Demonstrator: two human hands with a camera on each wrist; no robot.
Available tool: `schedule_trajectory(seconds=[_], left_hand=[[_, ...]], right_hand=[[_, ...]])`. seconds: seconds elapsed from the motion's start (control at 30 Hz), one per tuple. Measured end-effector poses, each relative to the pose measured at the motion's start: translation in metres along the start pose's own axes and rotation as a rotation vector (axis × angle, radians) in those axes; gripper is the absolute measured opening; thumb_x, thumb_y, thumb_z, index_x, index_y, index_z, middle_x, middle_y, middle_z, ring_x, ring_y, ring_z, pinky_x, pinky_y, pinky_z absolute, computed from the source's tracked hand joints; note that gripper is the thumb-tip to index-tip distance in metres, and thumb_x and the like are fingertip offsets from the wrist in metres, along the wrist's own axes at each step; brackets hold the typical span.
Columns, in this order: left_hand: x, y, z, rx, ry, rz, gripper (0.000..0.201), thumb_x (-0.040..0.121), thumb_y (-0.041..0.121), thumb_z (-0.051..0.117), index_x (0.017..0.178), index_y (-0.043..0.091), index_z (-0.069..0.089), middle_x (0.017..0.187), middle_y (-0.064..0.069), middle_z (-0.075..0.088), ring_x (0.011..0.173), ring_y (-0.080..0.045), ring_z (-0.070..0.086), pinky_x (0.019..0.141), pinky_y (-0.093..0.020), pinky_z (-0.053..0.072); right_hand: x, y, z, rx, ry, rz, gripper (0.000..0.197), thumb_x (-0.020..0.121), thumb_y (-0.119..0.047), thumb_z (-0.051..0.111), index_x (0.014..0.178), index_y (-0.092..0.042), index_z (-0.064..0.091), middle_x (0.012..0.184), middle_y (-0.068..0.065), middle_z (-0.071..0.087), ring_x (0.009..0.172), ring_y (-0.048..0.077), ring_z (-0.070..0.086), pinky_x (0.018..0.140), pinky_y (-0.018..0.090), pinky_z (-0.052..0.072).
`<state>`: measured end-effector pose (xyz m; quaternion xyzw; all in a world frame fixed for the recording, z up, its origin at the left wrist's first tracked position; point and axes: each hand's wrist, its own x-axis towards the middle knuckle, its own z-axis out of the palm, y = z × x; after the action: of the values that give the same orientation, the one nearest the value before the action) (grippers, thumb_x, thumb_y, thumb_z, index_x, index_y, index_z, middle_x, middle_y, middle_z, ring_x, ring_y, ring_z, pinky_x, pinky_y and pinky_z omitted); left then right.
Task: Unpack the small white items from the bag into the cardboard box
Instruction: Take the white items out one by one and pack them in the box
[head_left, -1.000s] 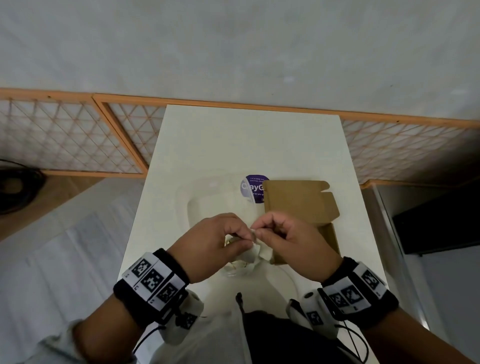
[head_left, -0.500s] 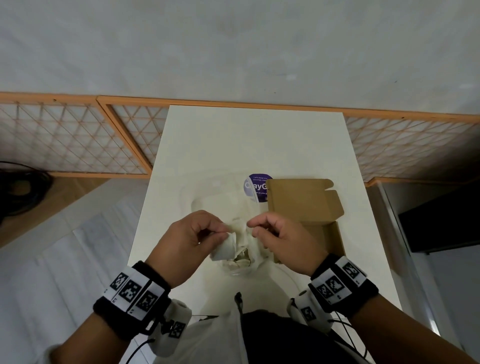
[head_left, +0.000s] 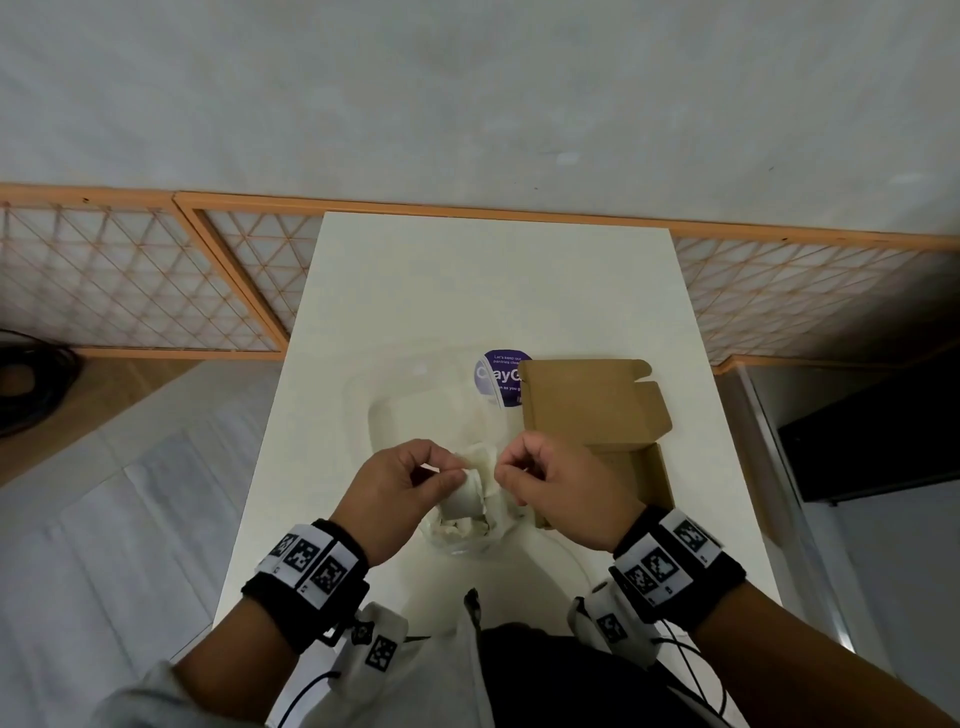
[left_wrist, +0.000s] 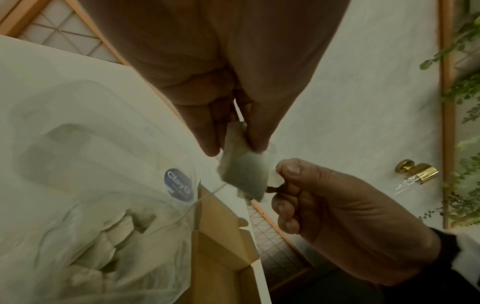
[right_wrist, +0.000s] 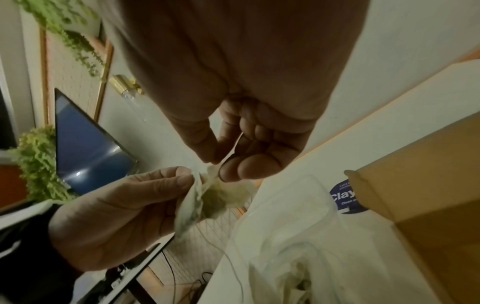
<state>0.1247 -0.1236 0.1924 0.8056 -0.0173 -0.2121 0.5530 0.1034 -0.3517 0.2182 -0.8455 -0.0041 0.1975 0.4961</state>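
A small white sachet (head_left: 470, 491) is pinched between the thumb and fingers of my left hand (head_left: 457, 475), just above the mouth of the clear plastic bag (head_left: 415, 410). My right hand (head_left: 501, 470) pinches the sachet's other edge, seen in the left wrist view as sachet (left_wrist: 244, 170) and right hand (left_wrist: 280, 179). Several more white items (left_wrist: 103, 236) lie inside the bag. The open cardboard box (head_left: 641, 478) sits right of my hands, its lid (head_left: 592, 400) folded back. In the right wrist view my right hand (right_wrist: 215, 164) and left hand (right_wrist: 187, 179) meet on the sachet (right_wrist: 207, 199).
The bag carries a round purple sticker (head_left: 498, 376) beside the box lid. The narrow white table (head_left: 493, 291) ends at a wooden lattice screen (head_left: 156, 291). Floor drops off on both sides, with dark cables (head_left: 31, 384) far left.
My hands were pressed together over the bag's mouth. They have drawn slightly apart, and the white sachet now hangs between them in my left hand's pinch.
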Motion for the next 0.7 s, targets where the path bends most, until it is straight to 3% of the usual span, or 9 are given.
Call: schedule_trajectory(seconds=[0.2,0.33,0.4,0.47,0.6,0.7], left_hand=[[0.002,-0.008,0.01,0.019,-0.033,-0.046,0.006,0.093,0.013,0.075,0.09,0.017,0.077,0.084,0.021,0.078,0.068,0.001,0.07,0.069,-0.011,0.051],[0.002,-0.004,0.01,-0.02,-0.036,-0.021,0.005,0.093,0.013,0.075,0.089,0.017,0.076,0.087,0.009,0.08,0.071,-0.006,0.071,0.071,-0.016,0.054],[0.001,0.0,0.01,-0.063,-0.041,0.005,0.005,0.093,0.012,0.075,0.089,0.015,0.076,0.085,0.002,0.08,0.071,-0.008,0.071,0.072,-0.018,0.055],[0.0,0.004,0.01,-0.097,-0.037,0.027,0.004,0.093,0.012,0.075,0.09,0.015,0.076,0.087,0.0,0.08,0.074,-0.01,0.072,0.074,-0.021,0.056],[0.0,0.007,0.005,-0.096,-0.066,0.049,0.004,0.092,0.013,0.076,0.092,0.017,0.077,0.095,0.002,0.079,0.085,-0.016,0.075,0.084,-0.029,0.059],[-0.005,0.008,0.001,0.094,-0.142,0.14,0.009,0.092,0.019,0.077,0.087,0.027,0.077,0.114,0.015,0.069,0.105,-0.002,0.069,0.096,-0.018,0.052]], right_hand=[[0.007,0.008,0.0,-0.107,0.023,0.031,0.008,0.102,-0.025,0.061,0.097,-0.019,0.063,0.078,-0.012,0.062,0.063,-0.004,0.056,0.06,0.014,0.045],[0.012,0.013,0.003,-0.017,0.017,0.118,0.023,0.102,-0.042,0.063,0.116,-0.024,0.064,0.097,-0.009,0.07,0.077,-0.001,0.065,0.065,0.012,0.048],[0.012,0.012,0.003,0.057,-0.011,0.152,0.032,0.101,-0.049,0.062,0.119,-0.023,0.066,0.092,-0.003,0.074,0.071,0.001,0.067,0.062,0.013,0.05],[0.012,0.011,0.001,0.13,-0.02,0.169,0.027,0.101,-0.042,0.064,0.111,-0.018,0.069,0.081,0.0,0.073,0.066,0.004,0.065,0.063,0.02,0.053],[0.016,0.011,-0.012,0.201,-0.003,0.118,0.014,0.103,-0.023,0.065,0.103,-0.009,0.067,0.078,-0.002,0.068,0.069,0.006,0.065,0.069,0.027,0.055],[0.018,0.007,-0.027,0.145,0.012,0.056,0.012,0.103,-0.02,0.063,0.102,-0.009,0.065,0.076,-0.003,0.065,0.067,0.005,0.062,0.07,0.024,0.054]])
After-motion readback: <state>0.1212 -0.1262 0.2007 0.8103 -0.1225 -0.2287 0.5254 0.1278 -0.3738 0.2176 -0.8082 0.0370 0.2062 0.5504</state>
